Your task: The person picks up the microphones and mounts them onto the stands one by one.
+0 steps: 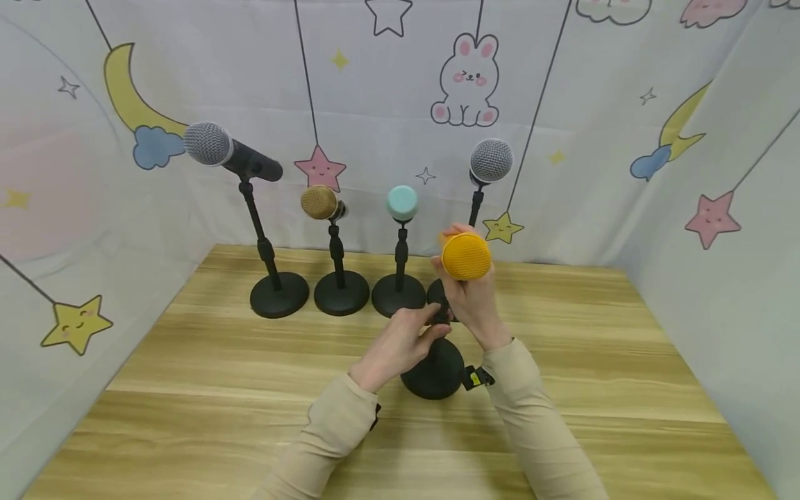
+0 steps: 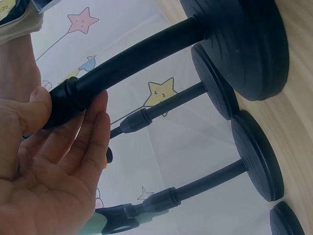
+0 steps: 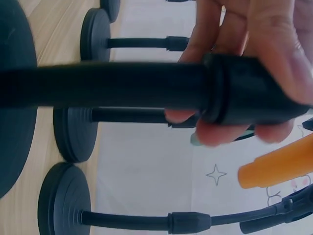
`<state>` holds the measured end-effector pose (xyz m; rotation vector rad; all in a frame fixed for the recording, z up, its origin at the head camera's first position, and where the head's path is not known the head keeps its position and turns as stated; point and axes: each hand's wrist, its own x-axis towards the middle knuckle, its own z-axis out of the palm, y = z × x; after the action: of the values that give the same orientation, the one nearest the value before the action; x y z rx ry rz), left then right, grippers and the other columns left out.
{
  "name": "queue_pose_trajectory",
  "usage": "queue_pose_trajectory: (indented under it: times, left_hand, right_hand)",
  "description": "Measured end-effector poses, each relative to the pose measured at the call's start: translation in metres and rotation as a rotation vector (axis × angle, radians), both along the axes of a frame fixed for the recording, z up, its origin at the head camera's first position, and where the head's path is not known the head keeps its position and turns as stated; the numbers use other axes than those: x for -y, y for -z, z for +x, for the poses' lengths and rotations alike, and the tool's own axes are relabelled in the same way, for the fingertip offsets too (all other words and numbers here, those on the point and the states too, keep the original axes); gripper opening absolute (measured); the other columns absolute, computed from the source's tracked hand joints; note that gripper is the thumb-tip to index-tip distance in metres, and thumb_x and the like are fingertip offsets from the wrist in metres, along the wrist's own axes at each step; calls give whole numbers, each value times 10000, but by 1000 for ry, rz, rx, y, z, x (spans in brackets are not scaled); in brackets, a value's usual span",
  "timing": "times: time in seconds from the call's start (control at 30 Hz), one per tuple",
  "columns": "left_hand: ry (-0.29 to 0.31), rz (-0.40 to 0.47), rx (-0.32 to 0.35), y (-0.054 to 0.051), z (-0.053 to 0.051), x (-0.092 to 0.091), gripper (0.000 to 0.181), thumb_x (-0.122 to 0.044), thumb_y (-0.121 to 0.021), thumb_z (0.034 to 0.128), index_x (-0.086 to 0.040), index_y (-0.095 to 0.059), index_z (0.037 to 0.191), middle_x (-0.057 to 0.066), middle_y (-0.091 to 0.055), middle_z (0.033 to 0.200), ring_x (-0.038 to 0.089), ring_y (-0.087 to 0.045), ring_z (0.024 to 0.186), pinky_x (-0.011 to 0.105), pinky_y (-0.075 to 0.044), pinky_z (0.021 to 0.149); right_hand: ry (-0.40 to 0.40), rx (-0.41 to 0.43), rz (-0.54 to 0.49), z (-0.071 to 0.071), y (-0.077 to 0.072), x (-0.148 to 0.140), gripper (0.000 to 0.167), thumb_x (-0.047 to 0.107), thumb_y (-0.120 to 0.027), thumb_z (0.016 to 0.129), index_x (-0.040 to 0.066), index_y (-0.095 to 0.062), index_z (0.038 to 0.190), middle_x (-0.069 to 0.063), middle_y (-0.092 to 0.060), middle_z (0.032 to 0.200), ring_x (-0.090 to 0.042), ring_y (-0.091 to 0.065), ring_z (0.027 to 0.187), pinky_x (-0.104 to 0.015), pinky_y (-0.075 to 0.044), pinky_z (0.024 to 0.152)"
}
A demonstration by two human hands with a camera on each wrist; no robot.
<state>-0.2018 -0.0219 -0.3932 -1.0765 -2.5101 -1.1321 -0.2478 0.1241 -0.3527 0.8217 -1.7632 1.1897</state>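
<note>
My left hand [image 1: 400, 340] pinches the collar [image 2: 68, 100] of a black microphone stand, thumb on one side and fingers on the other. The stand's round base [image 1: 433, 369] rests on the table. My right hand [image 1: 473, 302] holds an orange microphone [image 1: 466, 256] above that stand, its mesh head facing me. From the right wrist, the orange handle [image 3: 279, 164] shows beyond the collar, while the right hand is out of that view. Whether the microphone touches the stand's top cannot be told.
Behind stand several microphones on black stands: a large silver-headed one [image 1: 232, 151], a gold one [image 1: 320, 203], a mint one [image 1: 402, 203] and another silver-headed one [image 1: 491, 161]. The wooden table [image 1: 206, 389] meets a white patterned curtain [image 1: 387, 90] at the back and sides.
</note>
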Motion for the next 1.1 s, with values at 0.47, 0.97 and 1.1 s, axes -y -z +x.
queue_pose_trajectory:
  times: [0.47, 0.97, 1.1]
  left_hand:
    - [-33, -31, 16, -1, 1, -2, 145, -220, -595, 1017, -94, -582, 946, -12, -520, 670, 65, -469, 583, 162, -350, 546]
    - [-25, -16, -1, 0, 1, -2, 122, -204, -589, 1020, -94, -594, 966, 9, -593, 708, 65, -520, 606, 167, -399, 567]
    - [-31, -27, 12, 0, 2, -2, 132, -207, -585, 1022, -93, -587, 957, -4, -555, 685, 59, -495, 588, 167, -382, 554]
  right_hand:
    - [63, -54, 55, -7, -8, 1, 384, 42, -707, 768, -71, -528, 1088, -223, -598, 996, -336, -597, 893, -386, -507, 903]
    - [93, -42, -9, -8, -9, 3, 287, 36, -683, 769, -65, -565, 1010, -188, -631, 860, -285, -602, 735, -337, -539, 786]
    - [65, 16, -2, -5, -5, 0, 347, 4, -725, 766, -82, -554, 1055, -201, -614, 839, -248, -557, 701, -311, -508, 740]
